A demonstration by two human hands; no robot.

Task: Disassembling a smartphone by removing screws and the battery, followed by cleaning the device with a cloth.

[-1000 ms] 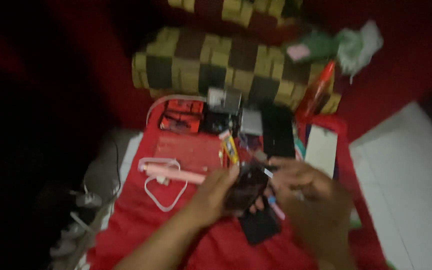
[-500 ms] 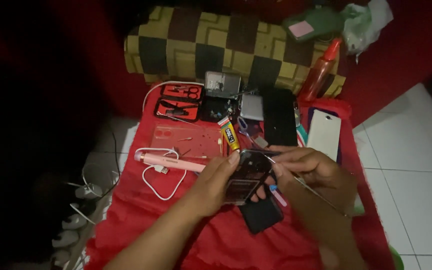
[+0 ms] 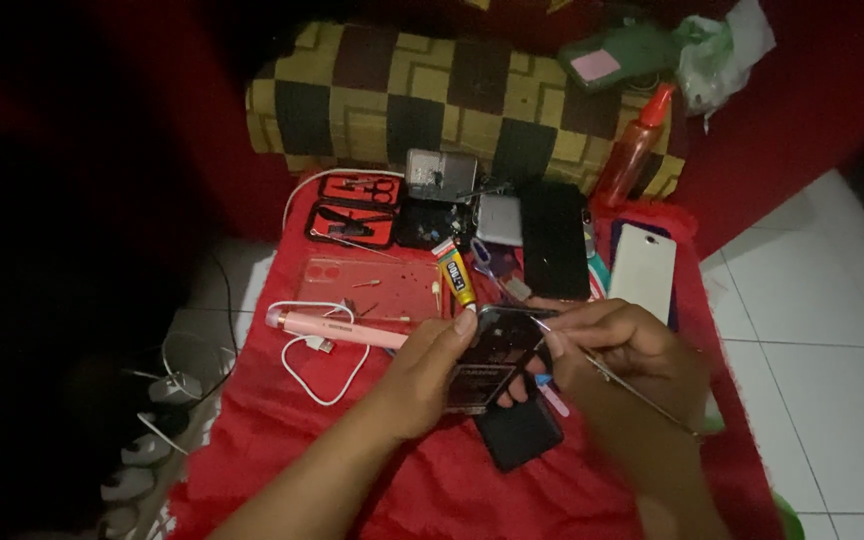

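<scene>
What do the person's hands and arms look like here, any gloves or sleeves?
Both are bare: the left hand and right hand wear no gloves, and no sleeves show on either forearm down to the bottom edge. No rings, watch or bands visible, though the light is dim.

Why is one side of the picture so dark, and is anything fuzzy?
Head view: the left side sinks into deep shadow, light falls mainly on the red cloth and white floor tiles; the right hand looks slightly motion-blurred, while the left hand and opened phone stay fairly sharp.
</scene>
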